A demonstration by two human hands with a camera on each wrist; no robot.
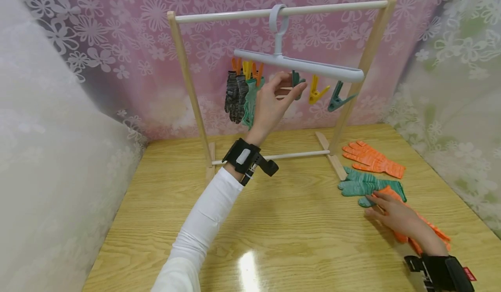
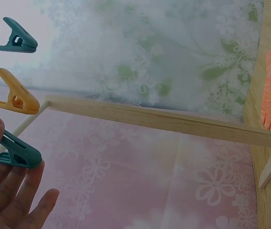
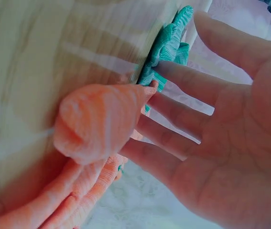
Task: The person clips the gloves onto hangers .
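Observation:
My left hand (image 1: pixel 274 98) is raised to the grey hanger (image 1: pixel 313 65) and pinches a dark green clothespin (image 2: pixel 23 151) hanging from it, thumb on one side and fingertips on the other. Beside that clip hang a yellow clothespin (image 1: pixel 316 92) and another green clothespin (image 1: pixel 337 99), neither holding a glove. Low over the table at the right, my right hand (image 1: pixel 403 218) has its fingers extended at an orange glove (image 3: pixel 97 121). Its fingertips overlap the glove's edge and the green glove (image 1: pixel 358 187) behind it.
Dark grey gloves (image 1: pixel 232 96) and a green glove (image 1: pixel 249 105) hang at the hanger's left end from orange and yellow clips. A wooden rack (image 1: pixel 188 78) carries the hanger. Another orange glove (image 1: pixel 375 159) lies near the rack's right foot (image 1: pixel 332 157). Flowered curtains enclose the table.

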